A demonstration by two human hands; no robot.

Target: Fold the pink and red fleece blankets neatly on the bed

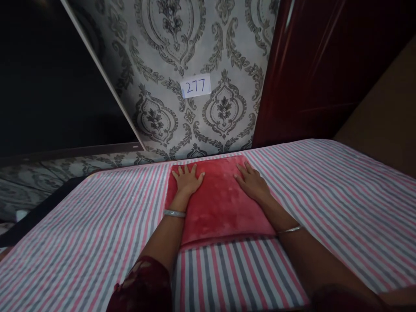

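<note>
A folded red plush cloth (221,199) lies flat, its folded edge toward me. On its far left corner rests my left hand (187,178), palm down with the fingers spread. My right hand (252,181) lies on the far right edge of the cloth, fingers stretched forward and nothing gripped. Both forearms run along the sides of the cloth, a bangle on each wrist. Beneath it spreads a striped sheet (107,225) in pink, grey and white.
Behind the sheet stands a patterned wall (227,56) with a paper label (195,86) reading 277. A large dark screen (58,82) is at the left. A glossy dark red panel (312,69) rises at the right.
</note>
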